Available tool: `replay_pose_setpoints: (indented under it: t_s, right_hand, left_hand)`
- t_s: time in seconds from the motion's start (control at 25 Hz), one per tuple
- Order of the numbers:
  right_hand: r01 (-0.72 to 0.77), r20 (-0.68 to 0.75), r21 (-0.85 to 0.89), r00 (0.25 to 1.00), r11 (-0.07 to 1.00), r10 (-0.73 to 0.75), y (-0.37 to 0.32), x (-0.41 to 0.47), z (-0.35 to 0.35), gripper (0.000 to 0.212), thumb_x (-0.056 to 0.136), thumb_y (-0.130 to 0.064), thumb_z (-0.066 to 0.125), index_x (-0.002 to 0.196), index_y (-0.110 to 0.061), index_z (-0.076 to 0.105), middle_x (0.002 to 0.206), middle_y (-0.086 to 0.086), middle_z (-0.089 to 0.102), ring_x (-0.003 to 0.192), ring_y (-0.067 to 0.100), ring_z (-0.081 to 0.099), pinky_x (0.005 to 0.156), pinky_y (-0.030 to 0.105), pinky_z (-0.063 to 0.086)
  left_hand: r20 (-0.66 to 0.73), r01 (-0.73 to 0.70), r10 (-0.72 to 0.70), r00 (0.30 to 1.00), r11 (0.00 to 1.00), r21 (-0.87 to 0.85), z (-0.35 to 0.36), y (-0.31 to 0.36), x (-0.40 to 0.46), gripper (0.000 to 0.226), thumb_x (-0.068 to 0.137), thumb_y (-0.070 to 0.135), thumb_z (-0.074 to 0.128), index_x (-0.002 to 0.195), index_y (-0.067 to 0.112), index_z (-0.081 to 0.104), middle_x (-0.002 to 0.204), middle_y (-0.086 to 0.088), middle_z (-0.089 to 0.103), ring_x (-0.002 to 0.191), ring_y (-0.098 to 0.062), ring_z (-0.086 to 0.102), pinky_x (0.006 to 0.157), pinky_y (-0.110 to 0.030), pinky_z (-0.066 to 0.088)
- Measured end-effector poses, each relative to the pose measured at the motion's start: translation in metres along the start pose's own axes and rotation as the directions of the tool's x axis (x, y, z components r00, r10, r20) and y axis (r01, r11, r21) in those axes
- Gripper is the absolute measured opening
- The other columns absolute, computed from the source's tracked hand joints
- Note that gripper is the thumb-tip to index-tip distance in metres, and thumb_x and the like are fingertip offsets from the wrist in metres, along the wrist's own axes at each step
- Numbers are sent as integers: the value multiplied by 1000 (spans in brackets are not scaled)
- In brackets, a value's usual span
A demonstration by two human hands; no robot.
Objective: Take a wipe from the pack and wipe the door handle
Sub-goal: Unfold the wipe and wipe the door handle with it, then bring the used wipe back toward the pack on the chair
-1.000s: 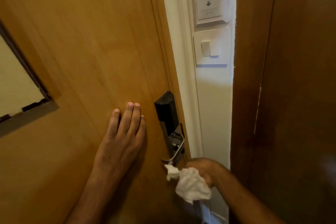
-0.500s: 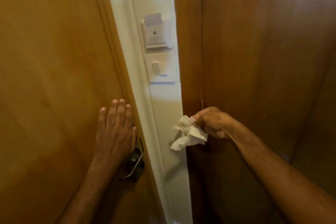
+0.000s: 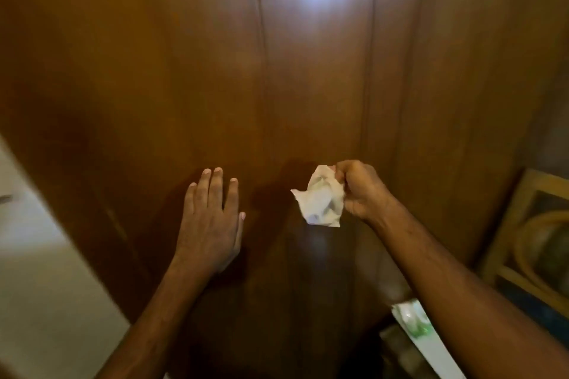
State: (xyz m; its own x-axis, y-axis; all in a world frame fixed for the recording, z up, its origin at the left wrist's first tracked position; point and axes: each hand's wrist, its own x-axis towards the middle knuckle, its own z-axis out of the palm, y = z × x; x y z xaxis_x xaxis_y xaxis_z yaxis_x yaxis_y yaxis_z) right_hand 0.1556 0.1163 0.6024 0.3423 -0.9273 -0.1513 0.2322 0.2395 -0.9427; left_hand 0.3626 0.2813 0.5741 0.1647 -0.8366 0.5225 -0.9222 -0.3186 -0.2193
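Before dark wood panelling (image 3: 308,71), crumpled wipe (image 3: 320,198) pinched in right hand (image 3: 361,189), left hand (image 3: 209,224) spread flat

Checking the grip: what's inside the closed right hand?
A crumpled white wipe is pinched in the right hand, most of it sticking out left. The part within the fist is hidden.

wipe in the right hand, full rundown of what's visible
The wipe is white, thin and soft-looking, crumpled into a loose wad with creases and a pointed corner sticking out to its left. It hangs in the air in front of the dark wood panel, not clearly touching it. Only the right hand touches it, pinching its upper right edge in closed fingers. Whether it is damp or soiled cannot be told.
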Motion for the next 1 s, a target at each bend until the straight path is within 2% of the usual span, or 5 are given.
replay_pose_setpoints:
  t_s: [0.2,0.52,0.76,0.88,1.0]
  right_hand:
    - [13,-233,-20,972,1000,-17,5,24,-162,37,77,26,46,112,25,58,105,30,62,87,36,64,71,33,59]
    - [-209,-435,-12,882,978,182,88,88,-409,16,87,-5,61,92,-18,69,103,16,68,91,28,67,65,36,60]
    - [-310,-572,249,717,917,398,235,118,-514,20,88,10,40,90,7,60,89,31,61,86,44,65,64,48,60]
    - [-513,-755,110,514,851,408,312,126,-543,23,89,2,53,109,3,65,111,27,68,100,38,68,55,24,56]
    - [-675,-722,-136,569,725,394,368,133,-548,25,91,-7,53,109,-2,71,110,18,73,102,31,70,65,21,55]
  left_hand:
    - [24,-251,257,966,958,-141,54,149,43,62,95,38,49,145,2,42,153,-28,41,144,-44,35,113,-59,37]
    - [178,-368,451,875,857,-360,175,387,74,58,93,34,52,143,5,47,149,-24,48,140,-42,43,109,-56,41]
    - [409,-264,520,750,802,-536,284,520,39,57,92,35,59,141,9,48,145,-22,53,131,-39,53,103,-49,48]
    - [468,-263,556,687,790,-554,336,554,12,55,87,30,66,135,6,56,138,-23,59,126,-40,58,100,-50,52]
    - [524,-243,556,645,800,-549,373,568,-9,54,86,27,63,135,6,55,138,-22,58,126,-39,56,100,-51,50]
